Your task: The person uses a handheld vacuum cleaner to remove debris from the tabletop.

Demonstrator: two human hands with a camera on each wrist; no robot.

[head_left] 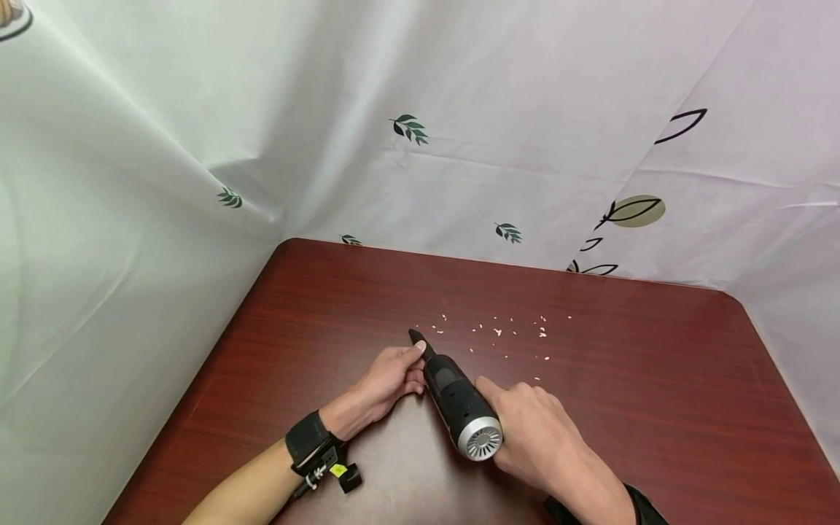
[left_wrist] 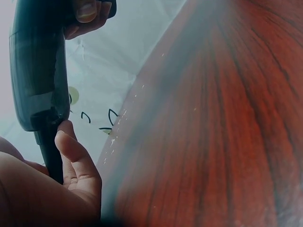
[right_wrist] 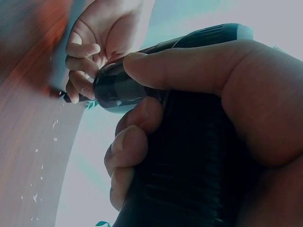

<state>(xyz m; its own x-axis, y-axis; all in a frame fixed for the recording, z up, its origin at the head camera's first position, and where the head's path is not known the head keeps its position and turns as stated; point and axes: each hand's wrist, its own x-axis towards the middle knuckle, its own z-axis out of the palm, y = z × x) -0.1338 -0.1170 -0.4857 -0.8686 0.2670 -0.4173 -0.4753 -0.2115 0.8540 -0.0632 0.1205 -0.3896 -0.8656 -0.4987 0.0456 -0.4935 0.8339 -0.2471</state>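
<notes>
Gripping the body of a black handheld vacuum cleaner (head_left: 456, 399), the right hand (head_left: 534, 437) has its fingers and thumb wrapped round the ribbed grip section; the right wrist view shows the thumb laid along the top of the casing and three fingers (right_wrist: 127, 146) curled underneath. The left hand (head_left: 387, 379) pinches the narrow black nozzle (head_left: 420, 341) at the front of the appliance, its fingers curled round the nozzle base; the left wrist view shows the thumb (left_wrist: 75, 153) pressed against the stem just below the dark body.

The vacuum cleaner lies low over the near centre of the dark red wooden table (head_left: 656, 408), angled with the nozzle pointing away from the person and to the left. Its silver rear vent cap (head_left: 481, 440) faces the camera. Whether the nozzle tip touches the tabletop cannot be determined.

A scatter of small pale crumbs (head_left: 499, 332) lies on the table just beyond and to the right of the nozzle tip, spread in a loose band toward the middle of the surface. The nearest crumbs sit close to the nozzle; the farthest are well apart from it.

A black strap (head_left: 307, 440) with a small device attached circles the left wrist. A dark sleeve or band edge (head_left: 646, 503) shows at the right wrist. A white curtain (head_left: 459, 146) printed with green leaf sprigs and outlined leaf shapes hangs behind and beside the table.
</notes>
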